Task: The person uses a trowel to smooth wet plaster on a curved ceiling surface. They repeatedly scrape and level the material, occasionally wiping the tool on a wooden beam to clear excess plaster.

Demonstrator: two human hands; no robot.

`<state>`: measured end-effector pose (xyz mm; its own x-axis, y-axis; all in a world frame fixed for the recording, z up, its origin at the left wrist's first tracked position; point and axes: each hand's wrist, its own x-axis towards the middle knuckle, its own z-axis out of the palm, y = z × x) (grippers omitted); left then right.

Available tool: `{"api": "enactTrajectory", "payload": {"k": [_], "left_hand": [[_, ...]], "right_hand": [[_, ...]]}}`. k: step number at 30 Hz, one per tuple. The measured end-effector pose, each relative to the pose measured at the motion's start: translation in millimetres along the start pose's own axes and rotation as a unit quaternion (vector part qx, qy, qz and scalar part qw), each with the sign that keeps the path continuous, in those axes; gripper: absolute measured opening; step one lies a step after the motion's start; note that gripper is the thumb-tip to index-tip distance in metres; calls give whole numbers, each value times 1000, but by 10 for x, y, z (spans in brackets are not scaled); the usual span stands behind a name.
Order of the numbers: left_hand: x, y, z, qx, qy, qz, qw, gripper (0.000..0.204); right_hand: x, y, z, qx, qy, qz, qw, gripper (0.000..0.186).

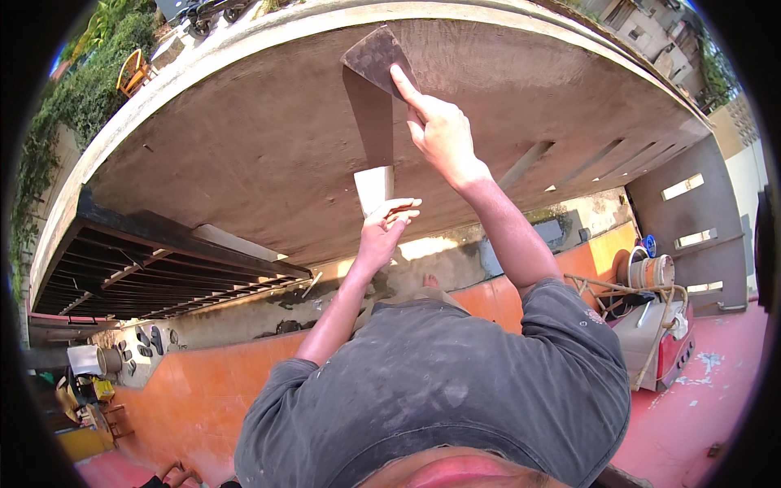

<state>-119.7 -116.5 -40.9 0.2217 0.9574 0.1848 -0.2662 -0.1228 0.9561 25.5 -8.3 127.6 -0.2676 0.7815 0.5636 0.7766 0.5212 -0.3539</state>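
We press the flat scraper blade [376, 58] against the brown plastered wall [244, 154] near the top centre of the frame. Our right hand [443, 134] grips it with the index finger stretched along the blade and the other fingers curled around the handle. To smooth well, we judge the blade should stay at a shallow angle, with even pressure and long overlapping passes so no ridges remain. Our left hand [386, 228], just below at the centre of the frame, pinches a pale rectangular board [374, 189] between thumb and closed fingers, ready beside the wall. The blade looks dark, rust-brown and smeared, with a straight edge and squared corners. The wall looks damp, smooth and evenly brown, with faint streaks under the blade.
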Motion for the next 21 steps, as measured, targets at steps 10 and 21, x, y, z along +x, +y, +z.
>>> {"api": "enactTrajectory", "payload": {"k": [10,21], "left_hand": [[284,348,-62,-115,60,95,987,44],[1188,789,94,-148,156,24,976,51]], "right_hand": [[-381,-352,308,209,-30,84,974,70],[-762,-126,676,168,-66,179,967,73]]}}
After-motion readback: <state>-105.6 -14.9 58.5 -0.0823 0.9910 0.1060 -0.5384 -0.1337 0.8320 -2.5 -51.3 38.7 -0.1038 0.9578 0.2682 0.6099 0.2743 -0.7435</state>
